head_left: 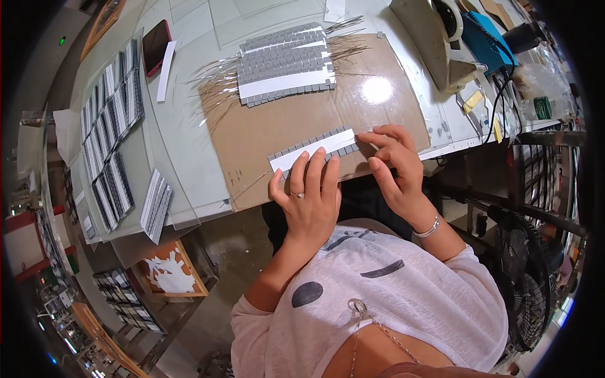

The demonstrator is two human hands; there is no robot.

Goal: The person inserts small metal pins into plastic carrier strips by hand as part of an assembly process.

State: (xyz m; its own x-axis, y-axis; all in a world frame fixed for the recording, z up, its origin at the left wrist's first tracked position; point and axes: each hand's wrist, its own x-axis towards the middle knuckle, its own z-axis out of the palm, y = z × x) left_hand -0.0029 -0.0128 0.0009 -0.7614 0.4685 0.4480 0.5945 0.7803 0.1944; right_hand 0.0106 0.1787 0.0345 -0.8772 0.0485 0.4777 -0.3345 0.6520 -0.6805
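A narrow white strip (313, 150) edged on both long sides with small grey square pieces lies at a slant on the cardboard sheet (372, 57). My left hand (310, 195) rests with spread fingers along its near edge, fingertips pressing on it; a ring is on one finger. At the strip's right end is my right hand (398, 165), fingers apart and slightly curled, the index fingertip by the strip's corner. Farther back on the cardboard lies a stack of similar grey-edged strips (287, 63), thin wires sticking out at both ends.
Left on the glass-topped table sit rows of grey-and-white striped pieces (113, 132), another striped bundle (156, 205), a phone (156, 47) and a plain white strip (166, 71). A beige machine (435, 44) and a blue box (488, 41) stand back right. A black fan (526, 277) is at my right.
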